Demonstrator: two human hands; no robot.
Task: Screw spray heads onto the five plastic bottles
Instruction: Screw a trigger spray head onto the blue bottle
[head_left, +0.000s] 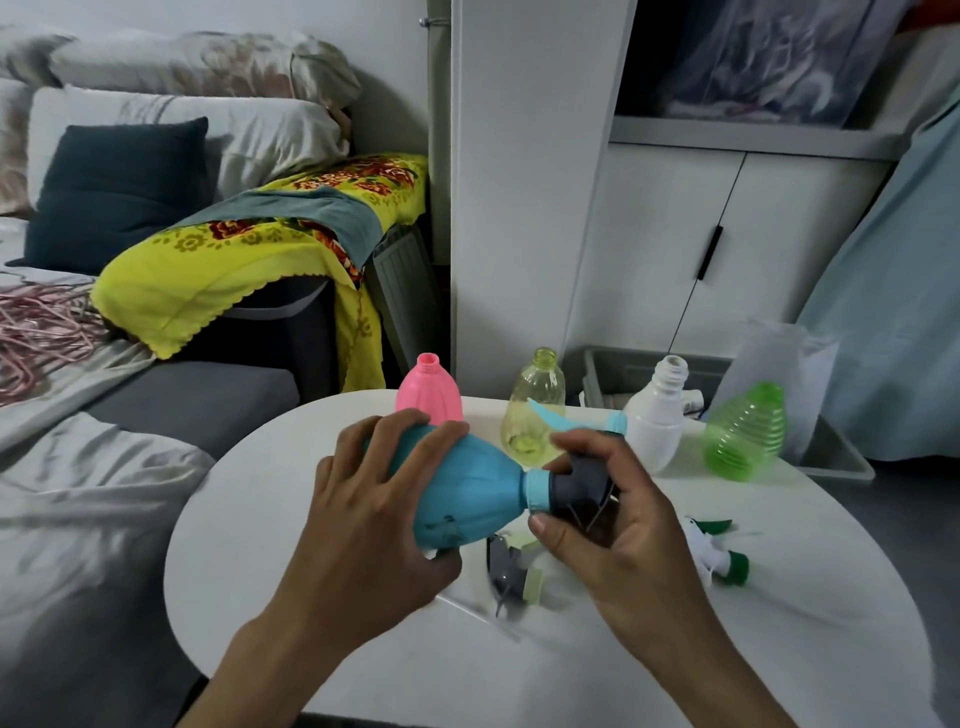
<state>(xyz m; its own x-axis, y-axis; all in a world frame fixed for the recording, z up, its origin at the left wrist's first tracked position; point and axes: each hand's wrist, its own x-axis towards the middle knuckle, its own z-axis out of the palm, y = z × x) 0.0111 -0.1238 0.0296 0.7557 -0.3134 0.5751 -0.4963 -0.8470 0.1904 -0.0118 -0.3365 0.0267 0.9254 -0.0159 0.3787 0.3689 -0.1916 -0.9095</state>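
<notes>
My left hand (374, 499) grips a blue bottle (467, 493) held sideways above the white table (779, 649), neck pointing right. My right hand (608, 519) wraps around a grey and blue spray head (576, 480) that sits on the bottle's neck, its blue collar against the opening. Behind them stand a pink bottle (429, 387), a clear yellow bottle (535, 405), a white bottle (657, 415) and a green ribbed bottle (745, 431), all with open necks. Loose spray heads lie on the table: a grey and pale green one (511, 571) below my hands, a white and green one (719, 556) to the right.
A grey sofa with bedding and a yellow flowered cloth (249, 260) fills the left. A white cupboard (701, 249) stands behind the table. A grey plastic bin (836, 462) and a clear bag (779, 364) sit at the table's far right.
</notes>
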